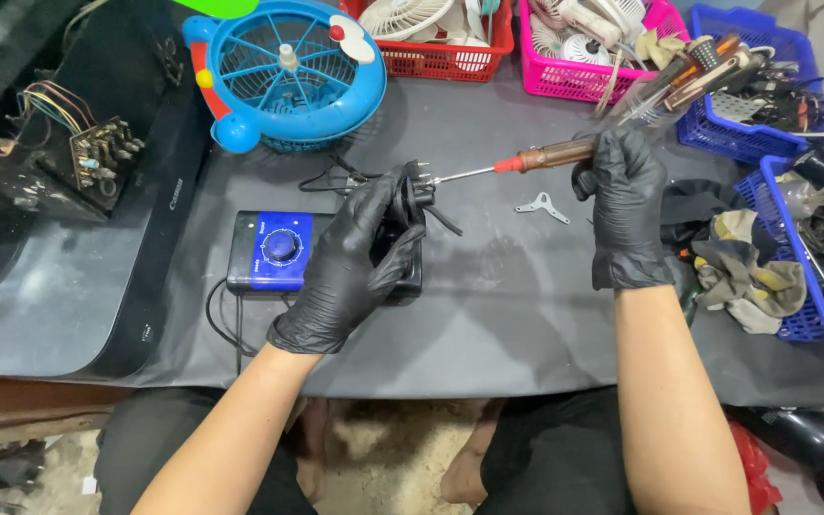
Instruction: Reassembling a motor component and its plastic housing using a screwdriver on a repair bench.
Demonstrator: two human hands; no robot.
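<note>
1. My left hand (350, 262) is closed around a small black plug (419, 194), held up just above the blue-and-black control box (283, 253) on the dark table (507, 315). My right hand (627, 205) is clamped on the brown handle of a screwdriver (526, 160), its tip meeting the plug's face.
2. The tip could skate off the plug and jab my left fingers — the shaft is long and I hold it far back, so a small wobble swings the point wide.
3. The plug is pinched in the air, not braced on the table; hard pressure might twist it out of my grip or strain its cord (336, 179).
4. The small grey bracket (543, 205) lying loose near my right hand could get swept away.
5. Hard to make out: whether the tip sits in a screw — my glove hides most of the plug, and where its cord ends is unclear.
</note>
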